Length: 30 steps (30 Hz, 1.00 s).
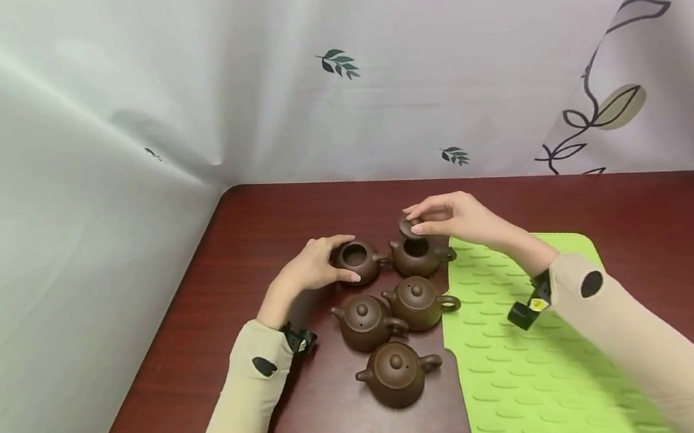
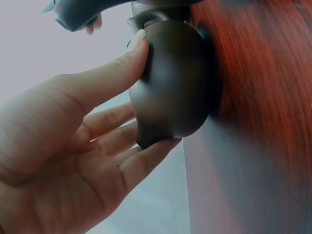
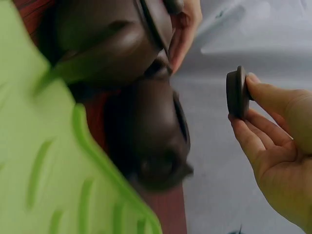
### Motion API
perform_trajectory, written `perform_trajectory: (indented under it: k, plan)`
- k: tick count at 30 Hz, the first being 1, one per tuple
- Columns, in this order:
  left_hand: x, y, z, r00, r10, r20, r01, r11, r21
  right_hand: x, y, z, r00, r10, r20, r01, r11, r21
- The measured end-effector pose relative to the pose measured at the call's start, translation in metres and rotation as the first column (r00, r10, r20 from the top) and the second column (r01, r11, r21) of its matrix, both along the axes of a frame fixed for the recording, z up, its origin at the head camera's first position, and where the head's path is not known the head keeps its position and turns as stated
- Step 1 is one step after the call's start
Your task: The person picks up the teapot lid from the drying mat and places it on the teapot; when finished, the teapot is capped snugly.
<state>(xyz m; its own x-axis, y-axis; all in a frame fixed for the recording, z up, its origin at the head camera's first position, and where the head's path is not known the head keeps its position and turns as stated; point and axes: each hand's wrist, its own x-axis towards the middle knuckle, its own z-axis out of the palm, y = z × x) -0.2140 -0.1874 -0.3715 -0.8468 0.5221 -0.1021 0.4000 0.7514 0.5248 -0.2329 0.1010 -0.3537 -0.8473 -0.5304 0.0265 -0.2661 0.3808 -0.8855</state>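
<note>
My left hand (image 1: 310, 265) grips a brown lidless teapot (image 1: 365, 273) at the back left of the group, thumb on the near side and fingers on the far side. In the left wrist view, the thumb and fingertips touch the round body of this teapot (image 2: 170, 83), which rests on the table. A small dark lid (image 3: 234, 95) is pinched between the thumb and fingers of my right hand (image 1: 462, 220). It hovers just above a second lidless teapot (image 1: 418, 264), whose round opening shows. The right wrist view has the lid tilted on edge, apart from that teapot (image 3: 148, 122).
Three lidded teapots stand nearer: one on the left (image 1: 365, 324), one on the right (image 1: 416, 305) and one in front (image 1: 396, 377). A green ridged mat (image 1: 513, 379) lies to their right on the dark red table (image 1: 325, 429). Pale curtains (image 1: 276, 100) hang behind.
</note>
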Motion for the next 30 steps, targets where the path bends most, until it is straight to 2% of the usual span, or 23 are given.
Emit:
perform_trajectory:
  k: [8,13,20,24,30]
  plan:
    - [-0.002,0.002,-0.001,1.0,-0.023,-0.003,0.023,1.0,0.019,-0.008,-0.045,0.004,0.983,0.119,-0.14,-0.099,0.985,0.141]
    - [-0.003,0.006,-0.001,0.999,-0.041,0.002,0.041,0.999,0.019,-0.008,-0.059,-0.002,0.972,0.154,-0.178,-0.122,0.976,0.182]
    - [-0.002,0.011,-0.001,0.995,-0.098,-0.002,0.098,0.995,0.024,-0.008,-0.068,-0.011,0.968,0.182,-0.174,-0.137,0.961,0.241]
    - [-0.002,0.012,-0.001,0.997,-0.076,0.021,0.076,0.997,0.013,-0.007,-0.07,-0.014,0.96,0.199,-0.195,-0.142,0.952,0.272]
    - [-0.003,0.012,-0.001,0.997,-0.07,0.026,0.07,0.998,0.004,0.0,-0.077,-0.017,0.939,0.196,-0.283,-0.103,0.944,0.312]
